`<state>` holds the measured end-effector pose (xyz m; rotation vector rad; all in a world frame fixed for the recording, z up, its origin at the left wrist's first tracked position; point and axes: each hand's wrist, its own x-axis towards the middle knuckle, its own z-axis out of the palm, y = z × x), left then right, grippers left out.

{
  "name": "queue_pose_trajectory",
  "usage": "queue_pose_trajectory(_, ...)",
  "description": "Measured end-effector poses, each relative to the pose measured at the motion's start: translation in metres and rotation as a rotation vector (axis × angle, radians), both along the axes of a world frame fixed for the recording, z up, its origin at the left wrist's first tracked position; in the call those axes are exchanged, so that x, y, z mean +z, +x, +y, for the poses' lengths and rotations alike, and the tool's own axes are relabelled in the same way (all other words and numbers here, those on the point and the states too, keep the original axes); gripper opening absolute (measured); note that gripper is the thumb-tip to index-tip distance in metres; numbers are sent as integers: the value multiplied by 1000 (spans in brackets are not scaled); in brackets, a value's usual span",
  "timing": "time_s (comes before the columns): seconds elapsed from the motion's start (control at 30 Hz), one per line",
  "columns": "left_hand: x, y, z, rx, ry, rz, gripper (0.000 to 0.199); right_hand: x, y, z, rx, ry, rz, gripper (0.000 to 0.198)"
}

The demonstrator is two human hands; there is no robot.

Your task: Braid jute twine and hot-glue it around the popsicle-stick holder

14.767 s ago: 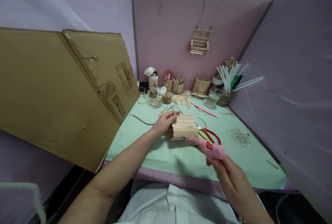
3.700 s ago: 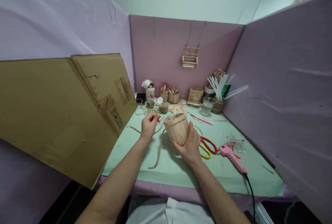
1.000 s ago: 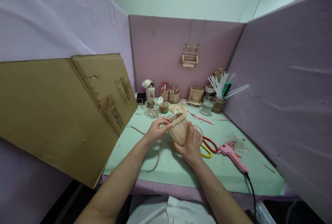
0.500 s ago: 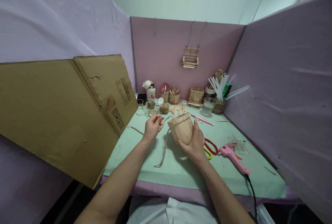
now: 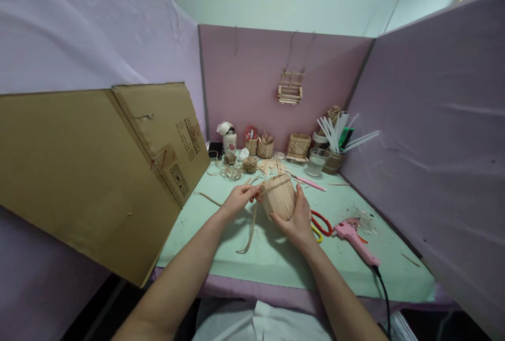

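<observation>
My right hand [image 5: 295,217] is closed round the right side and base of a tilted cup made of wooden craft sticks [image 5: 278,199]. A strand of twine circles the cup near its rim. My left hand [image 5: 243,197] pinches at the cup's left edge, where the twine is; its fingertips are close together there. A loose twine end [image 5: 251,233] hangs from that side down to the tabletop. Another length of twine [image 5: 208,198] lies left of my left hand. Scissors with red and yellow handles [image 5: 322,223] lie partly hidden behind my right hand.
A pink glue gun [image 5: 357,242] with a black cord lies at right. Behind are a twine ball [image 5: 250,164], loose craft sticks [image 5: 272,166], a pink-handled tool [image 5: 311,183], a clear cup [image 5: 316,162] and a holder of glue sticks [image 5: 334,161]. A cardboard sheet [image 5: 98,172] leans at left.
My left hand has moved right, from beside the cup to its left edge. The cup has shifted and turned slightly in my right hand.
</observation>
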<state>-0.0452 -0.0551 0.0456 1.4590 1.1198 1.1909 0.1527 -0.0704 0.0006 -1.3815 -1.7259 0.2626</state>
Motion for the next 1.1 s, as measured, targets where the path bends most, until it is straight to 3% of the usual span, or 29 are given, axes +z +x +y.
queue_pose_trajectory(0.13, -3, -3, 1, -101, -105, -58, 44, -1, 1, 0, -4, -7, 4, 110)
queue_pose_trajectory(0.3, -2, -4, 0, -120, -73, -108, 36, -1, 1, -1, -5, -11, 8, 111)
queue_pose_trajectory(0.5, 0, -3, 0, -18, 62, -67, 29, -2, 2, -1, -10, 5, 8, 110)
queue_pose_trajectory(0.87, -9, 1, 4, 43, 70, -165, 41, -2, 1, -1, 25, 1, 58, 109)
queue_pose_trajectory(1.1, -8, -1, 4, 95, 137, -12, 35, 0, 1, -4, 80, -5, 55, 108)
